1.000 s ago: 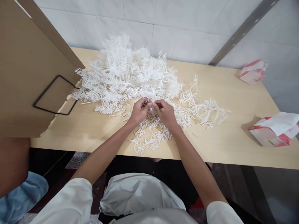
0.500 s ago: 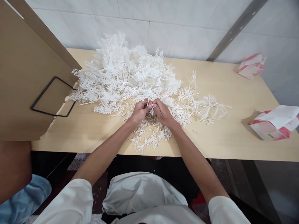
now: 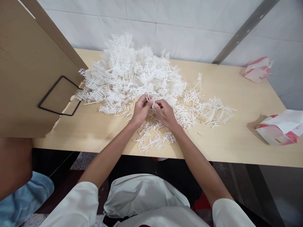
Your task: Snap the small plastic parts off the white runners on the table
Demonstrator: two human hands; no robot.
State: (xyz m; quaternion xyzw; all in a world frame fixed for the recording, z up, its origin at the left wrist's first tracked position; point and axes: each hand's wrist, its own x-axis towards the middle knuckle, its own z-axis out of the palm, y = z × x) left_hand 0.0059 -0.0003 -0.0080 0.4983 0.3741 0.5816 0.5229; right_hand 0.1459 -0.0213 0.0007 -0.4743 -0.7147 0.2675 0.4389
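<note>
In the head view, my left hand is closed in a pinch on a thin white branched strip, held low over the table. Close beside it, my right hand has its thumb and curled fingers together; what is between them is too small to make out. Behind both hands rises a big heap of white branched strips with many fine prongs. Small loose white sticks lie scattered beneath and in front of my hands. A tangle of barer white stems lies to the right.
A cardboard panel with a black wire frame stands at the left of the table. Two red-and-white folded paper boxes are at the right. A tiled wall runs behind. Someone's blue garment shows lower left.
My hands have parted slightly, with the right fingers a little away from the left. The whole view has shifted a little, so the table things appear farther right.
</note>
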